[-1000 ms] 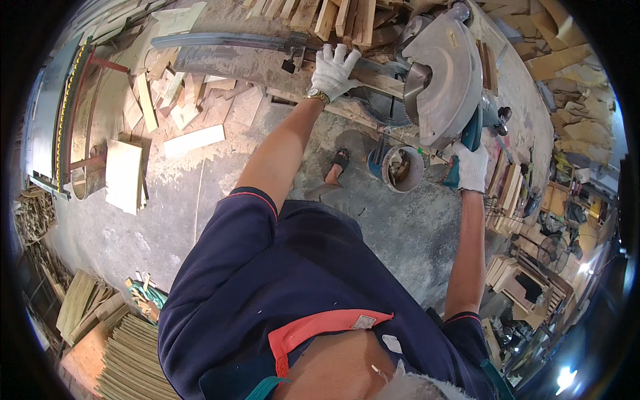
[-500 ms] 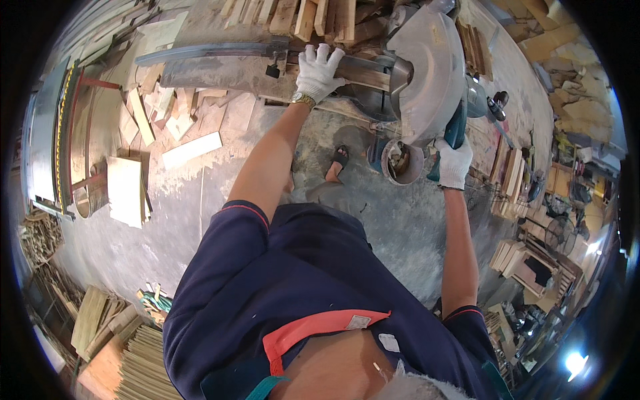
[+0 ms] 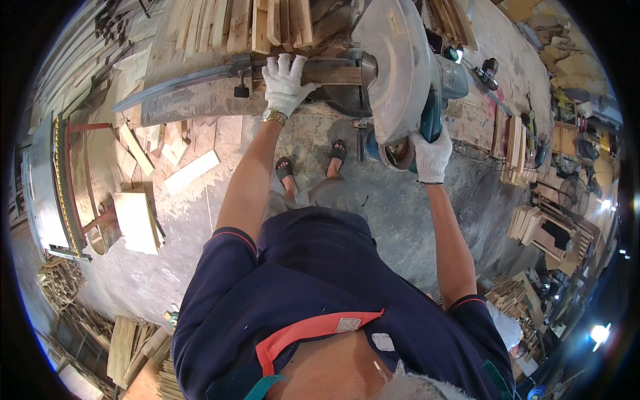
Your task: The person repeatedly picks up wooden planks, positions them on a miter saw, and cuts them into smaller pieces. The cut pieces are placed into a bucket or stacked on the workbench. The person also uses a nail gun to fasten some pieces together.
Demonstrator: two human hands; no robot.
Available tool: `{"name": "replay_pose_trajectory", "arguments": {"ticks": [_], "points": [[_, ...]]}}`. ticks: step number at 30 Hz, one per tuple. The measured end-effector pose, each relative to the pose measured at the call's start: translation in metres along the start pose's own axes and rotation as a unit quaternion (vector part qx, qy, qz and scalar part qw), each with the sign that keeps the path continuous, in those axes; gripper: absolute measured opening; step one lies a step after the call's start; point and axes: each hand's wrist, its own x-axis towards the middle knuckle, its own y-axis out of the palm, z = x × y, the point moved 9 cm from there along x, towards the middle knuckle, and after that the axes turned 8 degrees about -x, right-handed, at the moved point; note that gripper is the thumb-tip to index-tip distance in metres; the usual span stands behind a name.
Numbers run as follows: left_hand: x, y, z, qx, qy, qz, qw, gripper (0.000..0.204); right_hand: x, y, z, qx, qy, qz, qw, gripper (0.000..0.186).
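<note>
One saw (image 3: 399, 75), one wood strip (image 3: 338, 75) reaching its blade (image 3: 369, 69).
My left hand (image 3: 285, 85) lies splayed over the strip; my right hand's (image 3: 432, 157) grip is clamped around one handle (image 3: 432, 121).

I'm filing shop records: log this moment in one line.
left hand: spread, at wood strip; right hand: gripping saw handle; saw blade: partly covered by guard

Timber strips (image 3: 233, 28) and mitre saw (image 3: 401, 77) on workbench (image 3: 193, 101)
</note>
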Motion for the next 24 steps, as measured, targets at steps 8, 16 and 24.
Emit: {"name": "replay_pose_trajectory", "arguments": {"ticks": [8,16,24], "points": [[-0.002,-0.002,-0.001,-0.002,0.002,0.0,1.0,0.083,-0.01,0.006,-0.001,-0.007,0.026,-0.004,1.0,0.042],[0.001,0.001,0.002,-0.012,0.002,0.015,1.0,0.083,-0.017,0.027,-0.004,-0.003,-0.015,-0.064,0.998,0.036],[-0.006,-0.008,-0.003,0.027,0.027,0.031,0.999,0.099,0.032,-0.058,0.072,-0.101,-0.044,0.076,0.991,0.043]]}}
